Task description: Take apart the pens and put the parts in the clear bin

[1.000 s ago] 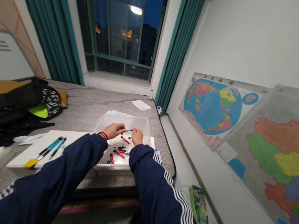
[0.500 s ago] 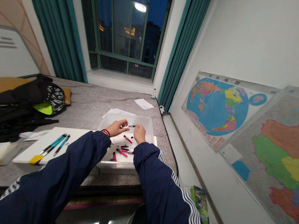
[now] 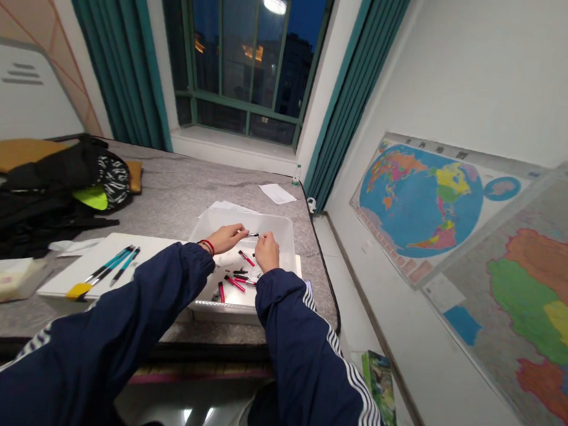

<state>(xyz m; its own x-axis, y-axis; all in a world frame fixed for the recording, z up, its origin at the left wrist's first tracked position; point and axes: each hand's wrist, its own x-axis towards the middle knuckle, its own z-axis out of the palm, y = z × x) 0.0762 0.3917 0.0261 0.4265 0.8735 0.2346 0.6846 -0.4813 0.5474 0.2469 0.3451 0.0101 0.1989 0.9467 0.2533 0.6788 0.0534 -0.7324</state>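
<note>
Over the white plastic bin [image 3: 289,237], my left hand [image 3: 228,239] is closed around a slim pen [image 3: 252,235], whose dark end shows between my hands. My right hand [image 3: 267,251] is closed at that pen's right end, its fingertips bent inward and partly hidden. Beneath both hands, inside the bin, lie several red pen parts, among them a red barrel [image 3: 235,283] and another red barrel [image 3: 246,257]. Small black pieces [image 3: 241,273] are scattered beside them.
To the left, blue-and-black pens [image 3: 111,265] and a yellow piece [image 3: 78,291] lie on a white box [image 3: 64,279]. A tissue pack [image 3: 1,281] and black backpack [image 3: 50,184] are further left. Paper [image 3: 276,193] and a small bottle [image 3: 296,175] sit at the back.
My left hand has slid closer to my right, so less of the pen shows between them. The whole view has shifted slightly.
</note>
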